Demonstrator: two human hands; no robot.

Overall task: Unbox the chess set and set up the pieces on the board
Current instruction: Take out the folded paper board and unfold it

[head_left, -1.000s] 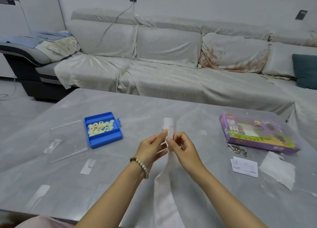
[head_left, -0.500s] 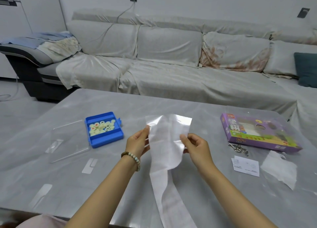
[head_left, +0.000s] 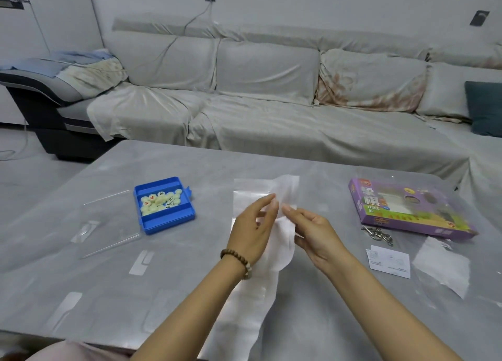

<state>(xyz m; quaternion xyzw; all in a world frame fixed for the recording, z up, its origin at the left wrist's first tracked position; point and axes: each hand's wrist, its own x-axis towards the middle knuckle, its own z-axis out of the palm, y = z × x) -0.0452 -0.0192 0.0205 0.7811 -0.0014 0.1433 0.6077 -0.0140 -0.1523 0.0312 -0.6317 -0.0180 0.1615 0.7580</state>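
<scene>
Both hands hold a thin translucent white sheet (head_left: 262,188) up over the middle of the grey table (head_left: 312,320).
Left hand (head_left: 254,225) and right hand (head_left: 316,233) each pinch the sheet near its top with the fingertips, hands close together. Its lower end trails toward the front edge. Blue plastic tray (head_left: 168,222) holding cream round chess pieces (head_left: 159,201) sits left of centre, with a clear flat lid (head_left: 108,225) just beside it toward the left edge. Purple cardboard box (head_left: 407,211) is near the right edge, with metal rings (head_left: 377,231) and a white paper slip (head_left: 388,261) in front of it. Brown bead bracelet (head_left: 239,258) on left wrist.
</scene>
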